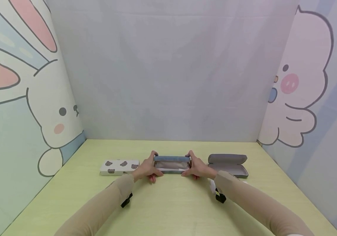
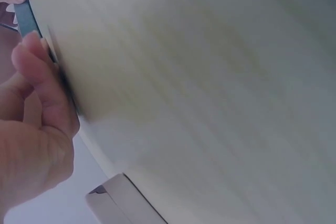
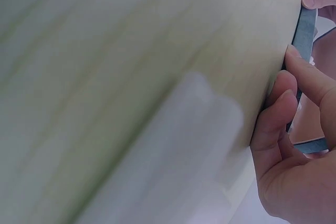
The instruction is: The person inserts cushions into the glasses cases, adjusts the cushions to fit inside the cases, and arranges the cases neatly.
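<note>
A blue glasses case lies opened at the middle of the table, its pale inside showing below the raised lid. My left hand grips its left end, thumb at the front edge and fingers toward the lid. At the opposite end my right hand holds it the same way. In the left wrist view the case's blue edge runs past the fingertips, low against the tabletop. The right wrist view shows the thumb and fingers on the blue rim, other fingers curled beneath.
A white box with a bear pattern sits beside my left hand. To the right stands an opened grey glasses case. A white item lies under my right forearm, blurred in the right wrist view. A grey cloth wall backs the table.
</note>
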`<control>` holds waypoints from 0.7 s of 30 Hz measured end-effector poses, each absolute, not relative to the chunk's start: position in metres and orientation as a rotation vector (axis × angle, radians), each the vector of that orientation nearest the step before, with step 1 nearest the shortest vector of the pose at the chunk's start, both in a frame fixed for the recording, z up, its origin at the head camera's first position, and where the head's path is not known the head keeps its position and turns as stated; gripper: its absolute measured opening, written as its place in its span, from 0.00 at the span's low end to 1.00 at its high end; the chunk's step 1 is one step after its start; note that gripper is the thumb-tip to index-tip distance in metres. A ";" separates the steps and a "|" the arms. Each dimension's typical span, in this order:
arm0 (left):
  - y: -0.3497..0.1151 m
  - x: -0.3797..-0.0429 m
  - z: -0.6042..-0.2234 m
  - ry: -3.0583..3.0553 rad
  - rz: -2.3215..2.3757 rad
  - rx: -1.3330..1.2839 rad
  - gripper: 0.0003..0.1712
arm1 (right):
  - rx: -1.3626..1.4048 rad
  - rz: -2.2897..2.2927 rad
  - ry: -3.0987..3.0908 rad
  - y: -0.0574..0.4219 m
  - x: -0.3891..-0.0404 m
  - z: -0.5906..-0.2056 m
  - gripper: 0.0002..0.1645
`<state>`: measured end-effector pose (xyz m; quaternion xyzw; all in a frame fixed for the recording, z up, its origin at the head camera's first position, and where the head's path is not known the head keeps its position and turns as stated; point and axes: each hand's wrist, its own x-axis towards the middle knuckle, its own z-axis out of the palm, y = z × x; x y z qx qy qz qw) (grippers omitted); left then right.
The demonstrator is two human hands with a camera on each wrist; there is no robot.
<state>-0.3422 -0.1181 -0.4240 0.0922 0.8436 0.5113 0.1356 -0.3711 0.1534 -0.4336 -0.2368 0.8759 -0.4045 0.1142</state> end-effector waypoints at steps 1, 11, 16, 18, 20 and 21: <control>-0.117 -0.343 -0.424 2.443 1.484 0.270 0.45 | -0.698 -1.183 2.568 0.154 -0.371 -0.434 0.41; -0.114 -0.342 -0.423 2.468 1.465 0.314 0.40 | -0.756 -1.114 2.627 0.156 -0.369 -0.437 0.36; -0.111 -0.341 -0.420 2.543 1.380 0.283 0.43 | -0.766 -1.042 2.647 0.157 -0.367 -0.428 0.37; -0.110 -0.340 -0.414 2.619 1.285 0.259 0.45 | -0.763 -1.037 2.642 0.159 -0.363 -0.420 0.39; -0.108 -0.338 -0.405 2.691 1.199 0.246 0.47 | -0.755 -1.067 2.630 0.163 -0.358 -0.410 0.39; -0.106 -0.336 -0.398 2.712 1.176 0.245 0.47 | -0.746 -1.102 2.619 0.166 -0.355 -0.405 0.40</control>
